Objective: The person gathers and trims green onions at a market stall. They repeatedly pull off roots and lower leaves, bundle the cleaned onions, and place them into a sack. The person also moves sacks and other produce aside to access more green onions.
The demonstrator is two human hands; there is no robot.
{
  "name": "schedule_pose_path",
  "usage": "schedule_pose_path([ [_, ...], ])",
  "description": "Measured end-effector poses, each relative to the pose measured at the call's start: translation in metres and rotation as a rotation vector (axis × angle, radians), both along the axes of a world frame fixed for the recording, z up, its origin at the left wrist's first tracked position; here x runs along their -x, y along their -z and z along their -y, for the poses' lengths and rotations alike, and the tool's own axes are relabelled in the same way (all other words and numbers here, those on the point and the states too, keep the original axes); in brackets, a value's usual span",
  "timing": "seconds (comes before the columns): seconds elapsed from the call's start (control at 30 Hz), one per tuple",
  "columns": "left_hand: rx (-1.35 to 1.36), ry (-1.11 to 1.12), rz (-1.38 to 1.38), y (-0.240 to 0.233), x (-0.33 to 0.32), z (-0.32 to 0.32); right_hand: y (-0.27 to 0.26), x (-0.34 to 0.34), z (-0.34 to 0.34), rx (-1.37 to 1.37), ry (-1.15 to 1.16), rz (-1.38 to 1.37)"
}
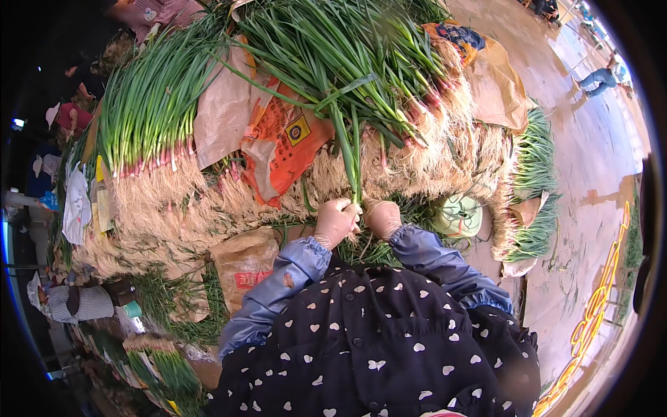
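Observation:
Thin pale gloves cover both hands. My left hand (336,223) grips the lower end of a green onion (354,169), with a few roots showing below the fingers. On the stalk's other side, my right hand (383,216) is curled on the same stalk, its fingertips partly hidden. The leaves stretch away from me onto a large heap of green onions (333,57), whose pale roots (437,120) hang towards me. Left of the held stalk lies an orange printed sack (284,138). Another row of green onions (151,114) is laid out farther left, roots facing me.
A light green bundle of twine (457,215) sits right of my hands. Brown sacking (245,266) and leaf scraps (167,292) lie at lower left. More onions (531,187) are stacked at right. A yellow hose (589,318) crosses the wet floor. Other people (83,302) are at left.

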State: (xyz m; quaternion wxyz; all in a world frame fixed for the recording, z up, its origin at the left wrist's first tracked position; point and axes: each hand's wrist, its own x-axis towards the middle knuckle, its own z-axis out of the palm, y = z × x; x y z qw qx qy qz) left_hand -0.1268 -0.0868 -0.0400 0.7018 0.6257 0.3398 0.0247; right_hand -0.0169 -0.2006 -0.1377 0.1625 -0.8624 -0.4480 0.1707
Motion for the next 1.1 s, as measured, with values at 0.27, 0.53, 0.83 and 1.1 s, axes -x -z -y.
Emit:
schedule_pose_path([
  [0.27,0.295,0.181,0.065,-0.002,0.001,-0.009,-0.040,-0.038,0.037,-0.177,-0.065,-0.673],
  [0.53,0.221,-0.088,0.040,0.008,-0.005,0.011,-0.004,-0.010,-0.007,-0.230,0.207,-0.035],
  [0.83,0.912,0.557,0.965,-0.120,0.071,-0.033,-0.043,-0.048,0.087,-0.358,-0.187,-0.103],
  [1.1,0.602,0.266,1.478,-0.284,0.154,-0.090,-0.172,-0.118,0.010,0.078,0.079,0.300],
])
